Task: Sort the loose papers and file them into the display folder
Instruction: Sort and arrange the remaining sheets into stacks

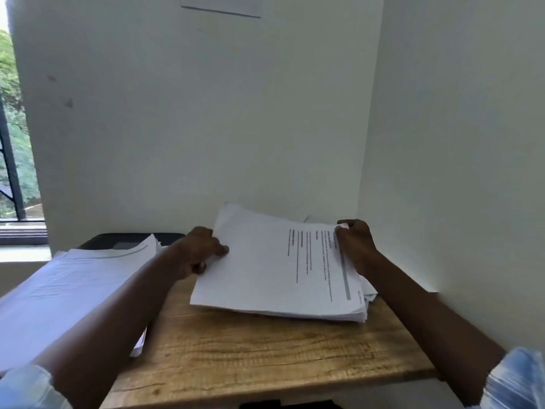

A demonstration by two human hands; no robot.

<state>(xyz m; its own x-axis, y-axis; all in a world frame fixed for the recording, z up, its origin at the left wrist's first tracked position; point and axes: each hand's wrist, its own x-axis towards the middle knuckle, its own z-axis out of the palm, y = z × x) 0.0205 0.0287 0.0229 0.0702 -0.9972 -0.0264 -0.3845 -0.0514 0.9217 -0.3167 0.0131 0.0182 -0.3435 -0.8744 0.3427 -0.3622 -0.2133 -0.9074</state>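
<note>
Currently both hands are at the paper stack [274,270], which sits on the wooden table [265,349] by the wall corner. Left hand [197,252] grips its left edge, thumb on top; right hand [356,243] pinches the far right edge. A second pile [73,284] lies to the left, over a black object [118,240].

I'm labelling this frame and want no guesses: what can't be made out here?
Head view throughout.
Print on the right stack: too small and blurred to read.
Black object: mostly covered by the left pile, so whether it is the folder is unclear.
Lower sheets: only ruffled edges show beside the right stack covering them.
Left pile: cut off by the frame's left edge, partly behind the left forearm.
</note>
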